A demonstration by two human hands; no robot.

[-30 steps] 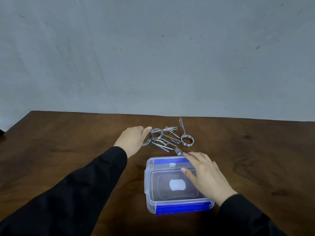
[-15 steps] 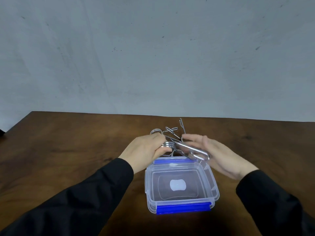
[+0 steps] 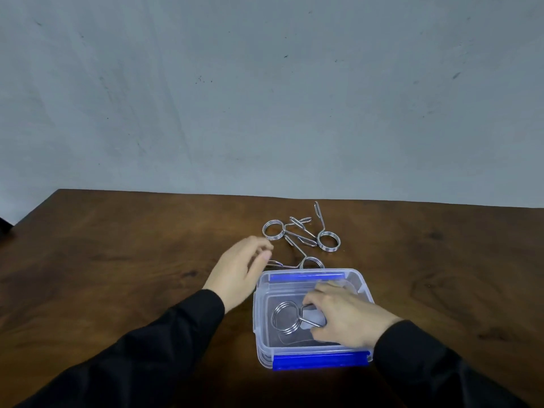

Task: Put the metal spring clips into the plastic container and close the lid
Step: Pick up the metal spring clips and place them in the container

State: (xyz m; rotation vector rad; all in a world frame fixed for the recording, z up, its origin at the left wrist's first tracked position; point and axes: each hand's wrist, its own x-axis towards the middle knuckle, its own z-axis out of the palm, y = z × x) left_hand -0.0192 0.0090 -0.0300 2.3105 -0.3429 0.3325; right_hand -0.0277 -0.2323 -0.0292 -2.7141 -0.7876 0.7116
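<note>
A clear plastic container (image 3: 259, 325) with blue latches stands open-topped on the wooden table, close to me. My right hand (image 3: 346, 318) reaches inside it and pinches the handles of a metal spring clip (image 3: 287, 317), whose coil lies on the container floor. My left hand (image 3: 238, 272) hovers just left of the container's far corner, fingers apart, holding nothing. Its fingertips are close to the handle of a clip (image 3: 312, 262) lying right behind the container. Two more clips (image 3: 273, 229) (image 3: 328, 241) lie farther back with their handles crossed.
The brown table (image 3: 117, 260) ends at a grey wall behind, and its left corner is cut off at the far left. A blue latch (image 3: 321, 360) runs along the container's near edge. Whether the lid sits under the container I cannot tell.
Both hands held a clip above the container's far edge half a second ago. Now my right hand has brought it down inside the container, and my left hand has let go and moved back left.
</note>
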